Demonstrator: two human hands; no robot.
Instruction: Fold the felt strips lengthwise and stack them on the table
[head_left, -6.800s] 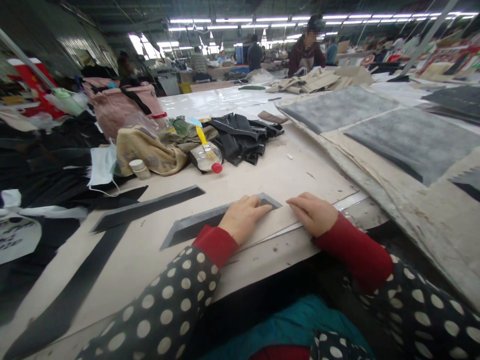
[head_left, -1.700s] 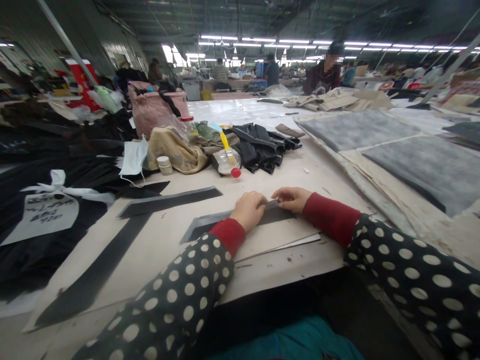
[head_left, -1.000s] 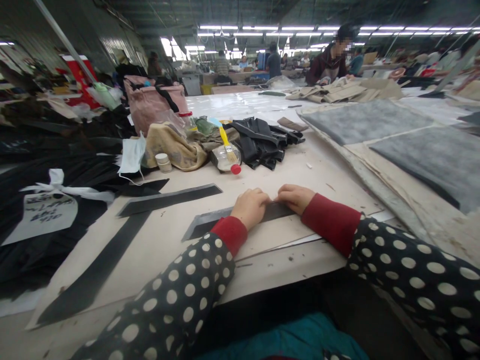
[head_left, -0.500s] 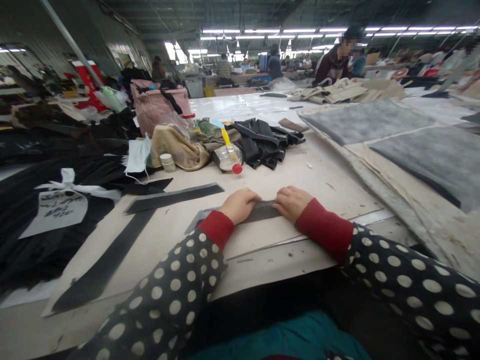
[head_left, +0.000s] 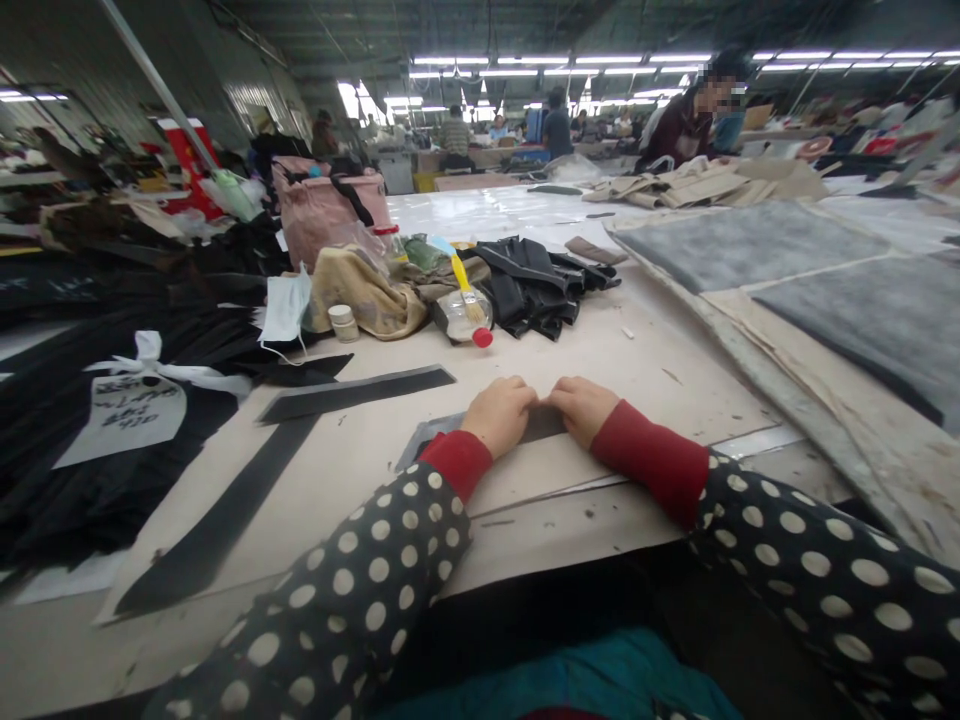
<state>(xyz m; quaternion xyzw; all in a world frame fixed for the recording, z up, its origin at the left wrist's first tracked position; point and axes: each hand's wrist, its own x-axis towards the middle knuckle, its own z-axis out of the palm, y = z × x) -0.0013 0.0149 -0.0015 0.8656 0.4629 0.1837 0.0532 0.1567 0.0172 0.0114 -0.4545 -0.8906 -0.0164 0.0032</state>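
Note:
A dark grey strip (head_left: 545,424) lies on the pale sheet covering the table, partly hidden under my hands and left wrist. My left hand (head_left: 501,412) pinches its upper edge with closed fingers. Right beside it, fingertips nearly touching, my right hand (head_left: 582,408) grips the same edge. Left of my hands lie a second dark strip (head_left: 360,393) with a light border and a longer, wider dark strip (head_left: 225,515) running toward the near left.
Behind my hands are a clear bottle with a red cap (head_left: 482,337), a yellow brush (head_left: 460,272), a small jar (head_left: 343,323) and folded black pieces (head_left: 525,285). Black fabric (head_left: 45,420) is heaped at left, grey panels (head_left: 757,245) lie right. A person (head_left: 679,120) stands behind.
My left hand has moved right along the strip, so the gap between my hands has nearly closed. The view has shifted slightly.

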